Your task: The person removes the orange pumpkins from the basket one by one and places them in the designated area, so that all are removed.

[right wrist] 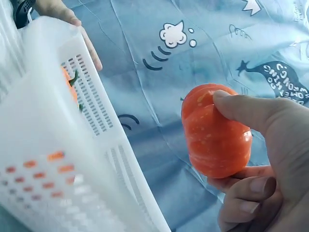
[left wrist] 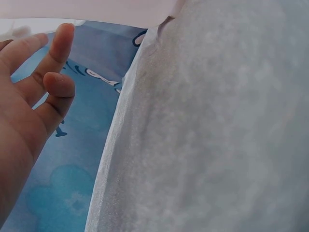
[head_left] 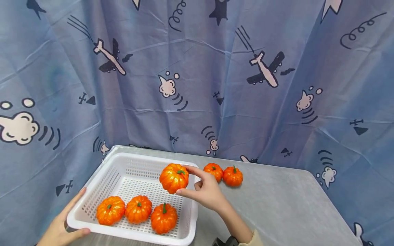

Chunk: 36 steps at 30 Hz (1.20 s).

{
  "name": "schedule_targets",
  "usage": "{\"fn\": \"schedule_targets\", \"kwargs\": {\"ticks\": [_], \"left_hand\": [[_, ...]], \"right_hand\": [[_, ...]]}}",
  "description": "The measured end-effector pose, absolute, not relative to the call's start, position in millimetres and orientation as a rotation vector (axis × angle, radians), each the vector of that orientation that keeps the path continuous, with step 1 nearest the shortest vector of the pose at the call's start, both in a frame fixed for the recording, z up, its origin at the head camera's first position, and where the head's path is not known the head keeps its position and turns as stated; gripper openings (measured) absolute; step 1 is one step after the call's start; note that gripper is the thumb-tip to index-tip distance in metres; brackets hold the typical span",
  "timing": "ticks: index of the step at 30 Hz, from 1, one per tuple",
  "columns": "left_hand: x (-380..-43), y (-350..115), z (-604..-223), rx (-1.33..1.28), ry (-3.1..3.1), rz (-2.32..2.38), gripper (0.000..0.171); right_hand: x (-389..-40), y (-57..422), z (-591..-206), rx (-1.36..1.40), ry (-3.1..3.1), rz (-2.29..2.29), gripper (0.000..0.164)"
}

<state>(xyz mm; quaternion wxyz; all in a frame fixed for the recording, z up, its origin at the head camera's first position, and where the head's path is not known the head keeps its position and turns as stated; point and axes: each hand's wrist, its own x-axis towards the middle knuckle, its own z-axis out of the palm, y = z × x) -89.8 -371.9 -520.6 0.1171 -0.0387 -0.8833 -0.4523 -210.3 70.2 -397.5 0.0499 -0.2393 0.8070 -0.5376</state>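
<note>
While one pumpkin (head_left: 174,178) is pinched pretty wide in the right hand (head_left: 205,191), over the right end of the basket (head_left: 135,236), the left corner's touched by the loose-fingered left hand (head_left: 58,227).

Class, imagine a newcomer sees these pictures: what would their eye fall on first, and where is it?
Probably the glossy orange pumpkin that the right hand pinches, seen against the white basket's right end in the head view. Next, perhaps, the three pumpkins along the basket's near side, with the left hand touching its near left corner. Behind hangs a blue curtain printed with planes.
</note>
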Motion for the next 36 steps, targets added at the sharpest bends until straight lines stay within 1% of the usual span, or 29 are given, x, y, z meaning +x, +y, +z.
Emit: {"fn": "schedule_targets", "kwargs": {"ticks": [4,7,15,22,25,31,36], "left_hand": [[-90,-372,-519,-0.137,-2.577,-1.34,0.114],[-90,-371,-518,-0.116,-2.586,-1.339,0.115],[-90,-372,-519,-0.087,-2.603,-1.32,0.116],[-89,-372,-519,-0.122,-2.586,-1.306,0.118],[-90,-372,-518,-0.12,-2.584,-1.32,0.117],[-89,-371,-518,-0.121,-2.581,-1.329,0.117],[-90,-372,-518,-0.112,-2.594,-1.33,0.116]], "right_hand": [[-208,91,-403,-0.707,2.54,-1.688,0.069],[-212,106,-409,-0.64,2.627,-1.684,0.071],[-226,142,-431,-0.339,2.763,-1.683,0.079],[-234,161,-451,-0.182,2.822,-1.616,0.082],[-238,165,-459,-0.179,2.866,-1.567,0.082],[-244,171,-480,-0.261,2.926,-1.472,0.08],[-248,176,-500,-0.365,2.925,-1.395,0.074]]}}
